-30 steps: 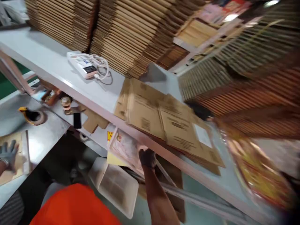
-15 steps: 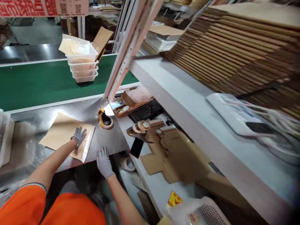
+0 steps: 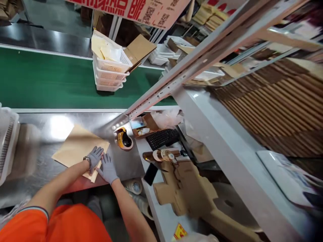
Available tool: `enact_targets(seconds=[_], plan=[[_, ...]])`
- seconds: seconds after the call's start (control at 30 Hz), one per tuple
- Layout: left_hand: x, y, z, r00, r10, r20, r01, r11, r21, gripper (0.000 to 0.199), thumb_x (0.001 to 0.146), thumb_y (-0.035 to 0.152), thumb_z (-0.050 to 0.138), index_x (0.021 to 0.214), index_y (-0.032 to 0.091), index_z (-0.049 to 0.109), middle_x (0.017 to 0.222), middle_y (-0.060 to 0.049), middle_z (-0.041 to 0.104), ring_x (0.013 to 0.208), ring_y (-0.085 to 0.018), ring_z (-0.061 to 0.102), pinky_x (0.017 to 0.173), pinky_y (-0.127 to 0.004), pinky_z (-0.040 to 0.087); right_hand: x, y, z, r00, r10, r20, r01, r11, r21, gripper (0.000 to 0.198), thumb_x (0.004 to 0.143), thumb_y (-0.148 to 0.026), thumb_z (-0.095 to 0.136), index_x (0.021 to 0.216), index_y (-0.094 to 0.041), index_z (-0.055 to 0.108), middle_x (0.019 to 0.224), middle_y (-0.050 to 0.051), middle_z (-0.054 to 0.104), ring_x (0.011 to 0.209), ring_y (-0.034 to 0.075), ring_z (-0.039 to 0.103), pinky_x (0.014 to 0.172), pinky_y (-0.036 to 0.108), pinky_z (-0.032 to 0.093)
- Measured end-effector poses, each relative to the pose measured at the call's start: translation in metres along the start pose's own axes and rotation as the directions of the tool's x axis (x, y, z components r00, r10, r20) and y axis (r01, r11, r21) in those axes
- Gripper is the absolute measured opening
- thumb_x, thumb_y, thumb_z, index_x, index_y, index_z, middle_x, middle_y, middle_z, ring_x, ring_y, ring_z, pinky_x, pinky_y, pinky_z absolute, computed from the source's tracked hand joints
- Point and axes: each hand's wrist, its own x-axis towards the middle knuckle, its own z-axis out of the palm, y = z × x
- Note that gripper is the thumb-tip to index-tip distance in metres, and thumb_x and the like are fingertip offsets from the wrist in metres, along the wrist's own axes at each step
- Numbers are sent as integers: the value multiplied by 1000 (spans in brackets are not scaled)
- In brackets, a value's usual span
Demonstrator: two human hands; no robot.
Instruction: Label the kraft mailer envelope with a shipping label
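A flat brown cardboard sheet point(image 3: 75, 148) lies on the steel worktable point(image 3: 32, 158). My left hand point(image 3: 95, 158), in a grey glove, rests on the sheet's near right corner. My right hand point(image 3: 108, 169), also gloved, lies beside it at the same corner, fingers spread, touching the cardboard edge. Neither hand grips anything. A yellow tape dispenser with a tape roll point(image 3: 123, 140) stands just right of the sheet.
A green conveyor belt point(image 3: 45, 79) runs behind the table with stacked white baskets point(image 3: 108, 72). A white basket point(image 3: 6, 141) sits at the left. To the right are a keyboard point(image 3: 163, 137), tape rolls point(image 3: 161, 155), die-cut cardboard point(image 3: 186, 191) and a shelf of stacked cartons point(image 3: 277, 107).
The view swung left from the carton shelf to the worktable. My right hand left the lower shelf and came onto the sheet's corner beside my left hand.
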Motion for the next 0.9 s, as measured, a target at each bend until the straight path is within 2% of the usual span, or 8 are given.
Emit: enact_targets(seconds=[0.1,0.2,0.27,0.33,0.43,0.53,0.73,0.9], plan=[[-11,15,14,999,-34,-16,33,999,-44,140,59,27,106,178,-5,40,188,-37,19,180,-54,11,148,-71,10,8,18,-24,998,-56,37,58,998,-30,105,102,-69,70,178,-2,43,192,28,26,179,53,24,148,69,18],[-27,36,39,993,-86,-77,75,988,-132,78,99,20,71,173,3,54,187,-28,35,180,-43,27,149,-69,20,22,37,-47,994,-96,55,99,993,-64,98,105,-60,67,177,0,42,193,29,22,178,51,28,148,67,18],[-41,51,58,990,-125,-57,114,979,-170,64,108,16,50,171,6,59,185,-24,41,179,-39,31,148,-68,24,35,46,-59,990,-130,63,134,988,-82,91,107,-51,64,179,0,39,193,27,23,179,49,24,149,65,16],[-55,67,75,986,-165,-7,162,973,-164,68,106,19,52,172,4,57,187,-24,36,180,-40,27,149,-68,23,47,52,-65,985,-161,63,166,982,-90,87,108,-45,62,180,-2,38,194,25,25,180,47,23,149,63,14],[-75,90,98,979,-201,37,205,967,-150,99,89,32,74,178,0,45,191,-26,17,182,-46,13,150,-69,13,59,54,-65,986,-165,36,168,981,-94,84,108,-43,63,178,-3,42,192,26,30,177,47,28,148,63,14],[-97,112,117,963,-262,55,268,943,-195,117,82,41,78,183,2,33,192,-26,6,182,-47,6,149,-71,10,60,54,-59,986,-166,6,166,983,-81,84,108,-42,63,178,-1,42,191,27,32,177,48,28,147,65,14],[-152,146,123,921,-378,97,389,873,-294,108,92,51,73,185,10,35,193,-23,13,182,-44,9,150,-66,11,54,58,-59,976,-215,-38,212,975,-70,84,107,-45,62,176,0,44,190,30,33,177,48,29,146,66,14],[-193,169,104,862,-507,16,480,805,-348,100,95,47,75,182,13,41,191,-24,29,180,-48,24,148,-70,19,41,79,-44,938,-264,-224,219,954,-206,75,106,-46,52,156,7,66,168,39,60,157,52,57,135,68,39]])
